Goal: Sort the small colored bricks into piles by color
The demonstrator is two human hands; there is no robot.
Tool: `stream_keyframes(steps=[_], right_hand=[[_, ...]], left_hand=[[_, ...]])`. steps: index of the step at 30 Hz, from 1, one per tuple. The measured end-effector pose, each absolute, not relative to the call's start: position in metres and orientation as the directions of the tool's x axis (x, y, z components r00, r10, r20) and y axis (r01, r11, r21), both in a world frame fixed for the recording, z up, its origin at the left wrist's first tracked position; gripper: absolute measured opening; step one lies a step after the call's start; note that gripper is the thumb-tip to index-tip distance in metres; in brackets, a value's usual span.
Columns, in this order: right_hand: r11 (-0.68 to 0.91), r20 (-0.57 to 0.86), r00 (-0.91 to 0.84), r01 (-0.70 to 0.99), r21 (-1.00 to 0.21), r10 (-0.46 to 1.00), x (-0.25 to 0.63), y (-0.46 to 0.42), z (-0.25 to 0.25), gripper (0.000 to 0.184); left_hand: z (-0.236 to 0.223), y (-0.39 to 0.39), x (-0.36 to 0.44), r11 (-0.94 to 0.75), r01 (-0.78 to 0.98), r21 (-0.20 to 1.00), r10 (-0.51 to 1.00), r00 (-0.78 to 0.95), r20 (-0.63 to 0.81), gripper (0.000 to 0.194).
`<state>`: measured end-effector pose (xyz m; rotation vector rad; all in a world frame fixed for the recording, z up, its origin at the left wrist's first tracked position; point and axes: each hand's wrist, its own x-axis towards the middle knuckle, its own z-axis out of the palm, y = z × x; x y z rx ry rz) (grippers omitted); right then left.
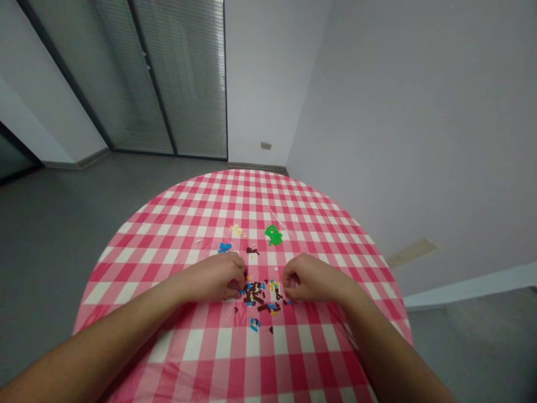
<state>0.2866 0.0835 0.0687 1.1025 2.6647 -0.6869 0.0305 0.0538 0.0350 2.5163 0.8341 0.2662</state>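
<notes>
No legible text or labels anywhere.

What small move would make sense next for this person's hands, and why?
Probably the right hand should pinch one loose brick from the edge of the pile of small plastic bricks. Its fingers are curled right beside the pile, the left hand sits at the other side, and the bricks lie scattered on the checked tablecloth.

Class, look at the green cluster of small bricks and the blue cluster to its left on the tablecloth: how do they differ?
The green cluster is bright green, the blue cluster blue. The green cluster is larger and more compact than the blue cluster, and sits further right. Both lie on the pink-and-white checked tablecloth.
</notes>
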Motion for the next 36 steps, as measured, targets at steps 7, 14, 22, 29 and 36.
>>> stream_keyframes(steps=[7,14,22,29,36], right_hand=[[0.633,-0.454,-0.663,0.735,-0.245,0.594,0.283,0.075,0.070,0.011],[0.634,-0.497,-0.613,0.758,-0.151,0.614,0.276,0.072,0.073,0.010],[0.622,-0.334,-0.770,0.637,-0.457,0.543,0.264,0.091,0.072,0.010],[0.762,0.007,-0.778,0.613,-0.209,0.628,0.193,0.116,0.050,0.012],[0.808,-0.057,-0.835,0.546,-0.221,0.548,0.165,0.124,0.037,0.022]], left_hand=[[0.036,0.055,0.034,-0.637,0.548,0.542,0.654,0.756,0.006,0.013],[0.054,0.071,-0.002,-0.521,0.643,0.561,0.785,0.620,0.019,0.008],[0.040,0.099,-0.049,-0.130,0.855,0.502,0.946,0.259,-0.195,0.018],[0.031,0.098,-0.040,-0.177,0.853,0.492,0.945,0.286,-0.156,0.019],[0.036,0.098,-0.041,-0.232,0.858,0.459,0.931,0.332,-0.151,0.026]])
